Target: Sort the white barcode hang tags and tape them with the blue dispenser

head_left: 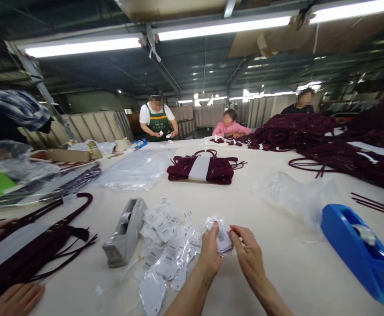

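Note:
Between my hands is a small clear plastic bag of white barcode tags (224, 241). My left hand (211, 250) grips it from the left, thumb lying on top. On its right edge, the fingers of my right hand (248, 250) are pinched together at the plastic; whether they hold it firmly is hard to make out. A loose pile of white barcode tags (165, 232), some in clear plastic, spreads on the table just left of my left hand. Farther off, in front of my hands, lies a dark maroon handbag (223, 170) with a white paper band around it.
A grey tape dispenser (124, 237) stands left of the tags, a blue one (359, 250) at right. A co-worker's hands (23, 298) touch another maroon bag (17, 263) at left. Clear plastic sheets (136, 169) lie beyond. Maroon bags (290, 131) are heaped at right; people stand behind.

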A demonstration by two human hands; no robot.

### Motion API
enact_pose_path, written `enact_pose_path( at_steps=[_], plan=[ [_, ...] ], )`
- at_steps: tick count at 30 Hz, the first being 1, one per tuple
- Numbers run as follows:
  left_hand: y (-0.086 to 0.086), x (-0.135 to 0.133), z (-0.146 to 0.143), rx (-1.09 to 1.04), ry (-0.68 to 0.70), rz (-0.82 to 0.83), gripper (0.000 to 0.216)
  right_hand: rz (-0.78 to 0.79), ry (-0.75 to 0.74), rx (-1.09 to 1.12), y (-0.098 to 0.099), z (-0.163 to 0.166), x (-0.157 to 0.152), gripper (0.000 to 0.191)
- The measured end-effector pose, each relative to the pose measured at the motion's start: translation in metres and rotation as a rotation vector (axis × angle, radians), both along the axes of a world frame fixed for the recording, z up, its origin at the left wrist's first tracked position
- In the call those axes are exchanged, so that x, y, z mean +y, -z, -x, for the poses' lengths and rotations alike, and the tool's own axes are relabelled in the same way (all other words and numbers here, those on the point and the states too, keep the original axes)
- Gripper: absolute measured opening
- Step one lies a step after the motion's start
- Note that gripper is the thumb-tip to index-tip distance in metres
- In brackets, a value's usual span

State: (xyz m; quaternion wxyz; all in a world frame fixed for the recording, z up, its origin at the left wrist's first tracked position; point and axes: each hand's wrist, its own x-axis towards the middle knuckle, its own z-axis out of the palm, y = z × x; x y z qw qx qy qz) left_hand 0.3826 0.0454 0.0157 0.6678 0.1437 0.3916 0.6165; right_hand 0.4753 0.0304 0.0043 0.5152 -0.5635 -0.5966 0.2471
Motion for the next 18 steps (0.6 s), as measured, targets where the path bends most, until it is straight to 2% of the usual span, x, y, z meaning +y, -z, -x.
enact_pose_path(
  at_steps=[2,6,11,15,18],
  plan=[
    [-0.004,0.003,0.003,0.005,0.019,-0.01,0.045,0.009,0.057,0.025,0.002,-0.001,0.005,0.041],
    [-0.01,0.006,0.0,0.001,-0.04,-0.088,0.041,0.031,-0.061,0.048,0.008,0.012,0.011,0.05],
    [-0.014,0.011,-0.001,0.054,-0.113,-0.13,0.037,-0.013,-0.073,0.05,0.014,0.026,0.019,0.053],
    [-0.018,0.02,0.005,0.093,-0.11,-0.136,0.035,-0.09,-0.069,-0.007,0.008,0.032,0.025,0.05],
    [-0.02,0.025,0.013,0.119,-0.124,-0.126,0.032,-0.047,-0.103,0.041,-0.001,0.033,0.025,0.05]
  ],
)
